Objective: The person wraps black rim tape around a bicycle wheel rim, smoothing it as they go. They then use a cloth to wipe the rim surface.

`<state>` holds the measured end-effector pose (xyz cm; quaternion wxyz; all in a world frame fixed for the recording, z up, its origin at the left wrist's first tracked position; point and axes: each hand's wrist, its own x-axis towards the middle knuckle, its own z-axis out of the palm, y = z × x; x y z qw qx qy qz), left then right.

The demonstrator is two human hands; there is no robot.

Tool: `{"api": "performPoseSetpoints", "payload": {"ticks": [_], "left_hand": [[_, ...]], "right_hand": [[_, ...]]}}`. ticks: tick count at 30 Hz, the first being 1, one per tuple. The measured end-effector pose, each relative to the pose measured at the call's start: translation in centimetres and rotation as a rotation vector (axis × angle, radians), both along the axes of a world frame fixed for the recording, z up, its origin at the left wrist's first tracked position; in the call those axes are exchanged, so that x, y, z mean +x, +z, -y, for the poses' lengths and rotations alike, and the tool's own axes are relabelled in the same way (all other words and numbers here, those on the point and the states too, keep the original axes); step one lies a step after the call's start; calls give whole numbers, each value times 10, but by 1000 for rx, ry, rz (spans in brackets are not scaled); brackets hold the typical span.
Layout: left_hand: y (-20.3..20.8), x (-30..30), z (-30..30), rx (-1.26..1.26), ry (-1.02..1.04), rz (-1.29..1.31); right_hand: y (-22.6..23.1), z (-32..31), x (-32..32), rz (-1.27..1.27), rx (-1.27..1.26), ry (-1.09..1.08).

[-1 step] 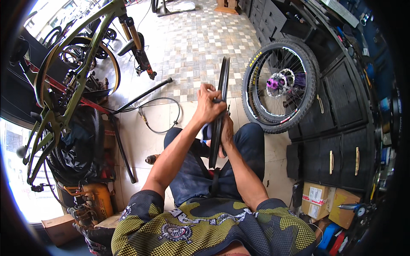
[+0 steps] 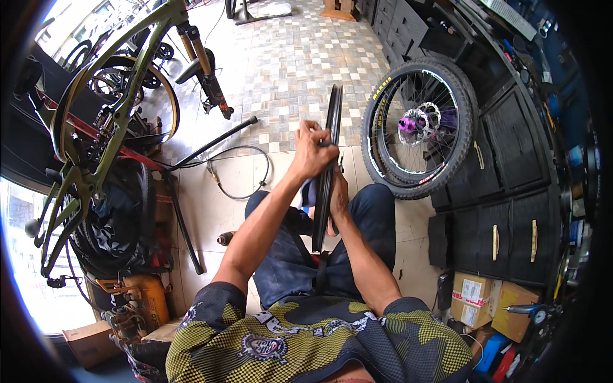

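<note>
A black bicycle wheel rim (image 2: 321,223) stands upright between my knees, seen nearly edge-on. My left hand (image 2: 313,153) is closed at the rim's left side, its fingers bent and pinched together over the edge. Whatever is in that pinch is hidden by the fingers; a small dark bit shows beside them. On the other side, my right hand (image 2: 340,191) grips the rim lower down, partly covered by it. A small dark pointed piece sticks up just above the right hand; I cannot tell what it is.
Wheels with knobbly tyres (image 2: 418,127) and purple hubs lean by black cabinets (image 2: 498,236) on the right. A green bicycle frame (image 2: 115,147) hangs at the left on a stand with black legs (image 2: 182,220). A looped cable (image 2: 267,167) lies on the floor. Cardboard boxes (image 2: 469,300) sit lower right.
My left hand has turned slightly at the rim, and its forearm covers a little more of the dark tool on the floor. The rim and right hand look unmoved.
</note>
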<state>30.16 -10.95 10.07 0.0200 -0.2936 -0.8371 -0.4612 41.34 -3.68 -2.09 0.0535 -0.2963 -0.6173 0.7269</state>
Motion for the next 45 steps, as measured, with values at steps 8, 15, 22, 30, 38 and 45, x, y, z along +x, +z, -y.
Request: {"api": "performPoseSetpoints", "payload": {"ticks": [8,15,22,30,38,45], "left_hand": [[1,-105,-49,-120,30,211],[-17,-159,-73,163,20,715],[5,-138,-78,472,-38,953],[-17,9,-7,384,-175,522],[-72,153,61,227,-234,242],[-79,165,66,299,-133,226]], "right_hand": [[6,-6,-5,-57,45,116],[1,2,-11,-218,-119,56],[9,-6,2,-177,-199,131],[33,-83,-14,-373,419,25],[76,-115,-93,-368,-141,-55],[63,-51,-70,-553,-249,72]]}}
